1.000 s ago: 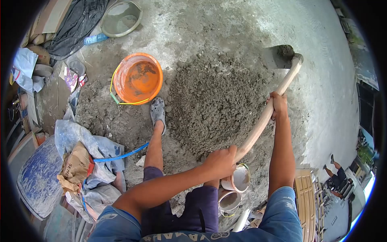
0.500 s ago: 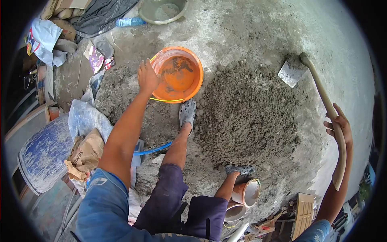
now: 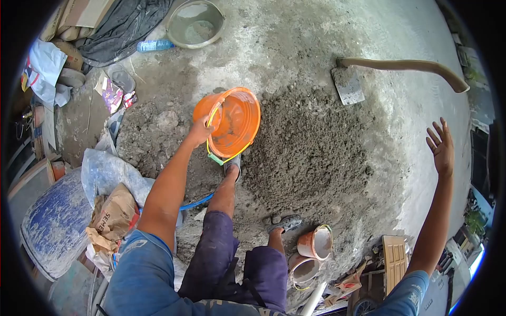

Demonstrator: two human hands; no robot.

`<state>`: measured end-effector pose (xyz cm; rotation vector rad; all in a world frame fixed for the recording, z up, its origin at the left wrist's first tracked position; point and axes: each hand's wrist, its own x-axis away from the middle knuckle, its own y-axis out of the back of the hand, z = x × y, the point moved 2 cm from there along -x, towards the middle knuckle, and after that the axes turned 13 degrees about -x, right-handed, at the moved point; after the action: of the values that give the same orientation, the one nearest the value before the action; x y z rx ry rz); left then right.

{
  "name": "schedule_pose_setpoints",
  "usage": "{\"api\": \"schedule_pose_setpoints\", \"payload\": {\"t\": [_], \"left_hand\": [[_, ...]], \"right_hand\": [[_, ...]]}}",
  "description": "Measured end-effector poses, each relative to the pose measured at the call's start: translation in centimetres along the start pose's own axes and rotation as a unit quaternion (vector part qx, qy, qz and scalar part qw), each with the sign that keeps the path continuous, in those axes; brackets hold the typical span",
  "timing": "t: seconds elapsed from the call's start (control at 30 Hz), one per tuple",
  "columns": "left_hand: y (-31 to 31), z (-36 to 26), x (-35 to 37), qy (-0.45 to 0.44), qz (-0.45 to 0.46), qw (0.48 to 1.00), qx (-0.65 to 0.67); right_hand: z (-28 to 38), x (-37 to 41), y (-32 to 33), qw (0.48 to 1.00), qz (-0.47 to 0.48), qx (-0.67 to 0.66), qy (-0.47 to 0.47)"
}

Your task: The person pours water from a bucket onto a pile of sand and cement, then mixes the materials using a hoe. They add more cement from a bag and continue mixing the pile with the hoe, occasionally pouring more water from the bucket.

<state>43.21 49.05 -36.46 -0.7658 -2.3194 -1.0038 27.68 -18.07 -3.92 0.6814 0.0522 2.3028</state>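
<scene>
Concrete floor (image 3: 327, 31) under my feet, grey and dusty. Lying directly on it: a broad pile of damp grey mix (image 3: 311, 152) at centre, and a hoe (image 3: 390, 65) lying flat with its blade at the pile's far rim. Metal basin (image 3: 195, 23) and plastic bottle (image 3: 154, 46) lie far left.

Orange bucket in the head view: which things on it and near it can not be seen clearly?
- Head view, orange bucket: the tilted inside shows only shine and stains, so any contents cannot be told.
- Left hand: its fingertips are hidden at the bucket's rim.
- Shoe: mostly covered by the bucket above it.
- Sack: its print is cut off by a fold.
</scene>
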Motion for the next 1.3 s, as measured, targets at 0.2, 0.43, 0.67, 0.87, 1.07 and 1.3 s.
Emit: {"api": "schedule_pose_setpoints", "payload": {"t": [0.2, 0.43, 0.67, 0.87, 1.07, 1.3], "left_hand": [[-5.5, -6.9, 10.6, -0.027, -0.065, 0.994, -0.086], [-18.2, -13.2, 23.4, -0.141, -0.243, 0.913, -0.296], [-21.7, -16.8, 29.0, -0.243, -0.301, 0.846, -0.366], [-17.5, -24.9, 37.1, -0.323, -0.37, 0.787, -0.374], [-10.7, -34.0, 46.9, -0.45, -0.427, 0.69, -0.372], [-2.5, -42.4, 58.3, -0.567, -0.46, 0.588, -0.349]], "right_hand": [[-14.4, 18.7, 4.5, 0.994, -0.008, -0.032, -0.101], [-39.9, 48.8, 15.5, 0.923, -0.163, -0.121, -0.327], [-47.4, 66.7, 26.6, 0.904, -0.213, -0.034, -0.37], [-44.8, 67.2, 32.6, 0.909, -0.288, -0.099, -0.285], [-40.2, 64.3, 35.4, 0.927, -0.296, -0.124, -0.191], [-37.3, 62.9, 38.0, 0.934, -0.318, -0.134, -0.096]]}}
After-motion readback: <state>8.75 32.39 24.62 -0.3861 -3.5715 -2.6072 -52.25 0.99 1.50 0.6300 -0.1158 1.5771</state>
